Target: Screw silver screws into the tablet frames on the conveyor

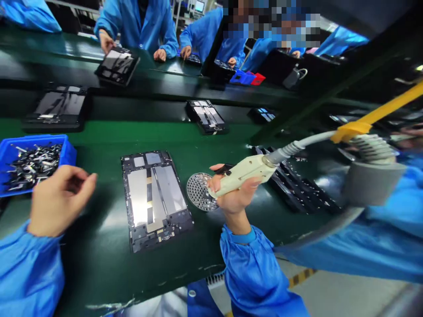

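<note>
Well, green bench runs across, w/ co-workers in blue coats on the far side handling dark trays. Tablet frame lies flat in the middle, btwn both hands, nothing on top of it. Blue bin of small metal parts sits far left. Round perforated disc is just right of the frame, partly hidden by the screwdriver tip. Right hand is wrapped tight around the cream screwdriver. Left hand hovers by the bin, fingers loosely curled, holding nothing visible.
</note>
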The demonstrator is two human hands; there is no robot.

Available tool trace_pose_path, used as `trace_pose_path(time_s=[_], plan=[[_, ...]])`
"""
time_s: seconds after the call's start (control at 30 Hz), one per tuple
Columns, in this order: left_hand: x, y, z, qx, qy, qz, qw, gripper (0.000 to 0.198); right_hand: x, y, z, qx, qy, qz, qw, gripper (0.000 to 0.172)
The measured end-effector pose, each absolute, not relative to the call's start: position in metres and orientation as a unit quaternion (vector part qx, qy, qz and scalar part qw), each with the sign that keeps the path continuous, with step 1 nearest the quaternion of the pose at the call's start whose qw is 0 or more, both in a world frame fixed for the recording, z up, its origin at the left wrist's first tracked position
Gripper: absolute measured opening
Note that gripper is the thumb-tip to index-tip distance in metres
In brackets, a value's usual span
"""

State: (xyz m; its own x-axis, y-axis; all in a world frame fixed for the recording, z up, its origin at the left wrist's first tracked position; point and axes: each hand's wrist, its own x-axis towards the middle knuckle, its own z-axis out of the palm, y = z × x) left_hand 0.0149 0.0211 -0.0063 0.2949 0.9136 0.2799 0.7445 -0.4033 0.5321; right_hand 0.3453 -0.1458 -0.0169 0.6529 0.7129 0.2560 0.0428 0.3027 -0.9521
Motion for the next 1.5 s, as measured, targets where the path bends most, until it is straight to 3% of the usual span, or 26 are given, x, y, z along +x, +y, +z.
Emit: trace_pose_path(time_s=[0.17, 0.53, 0.77, 0.9, 1.5], plan=[[0.045, 0.005, -0.027, 0.785, 0.488, 0.26, 0.28, 0.039, 0.349, -0.143, -0.015, -0.575, -0.343, 0.21, 0.712, 0.081], [0.044, 0.009, -0.027, 0.773, 0.468, 0.273, 0.331, 0.044, 0.351, -0.141, -0.019, -0.535, -0.318, 0.208, 0.755, 0.08], [0.046, 0.008, -0.026, 0.686, 0.494, 0.272, 0.46, 0.053, 0.351, -0.139, -0.024, -0.523, -0.328, 0.191, 0.763, 0.085], [0.046, 0.008, -0.027, 0.668, 0.498, 0.292, 0.469, 0.054, 0.351, -0.139, -0.025, -0.526, -0.34, 0.19, 0.756, 0.085], [0.05, 0.011, -0.033, 0.592, 0.45, 0.361, 0.563, 0.031, 0.358, -0.14, -0.023, -0.546, -0.34, 0.207, 0.737, 0.083]])
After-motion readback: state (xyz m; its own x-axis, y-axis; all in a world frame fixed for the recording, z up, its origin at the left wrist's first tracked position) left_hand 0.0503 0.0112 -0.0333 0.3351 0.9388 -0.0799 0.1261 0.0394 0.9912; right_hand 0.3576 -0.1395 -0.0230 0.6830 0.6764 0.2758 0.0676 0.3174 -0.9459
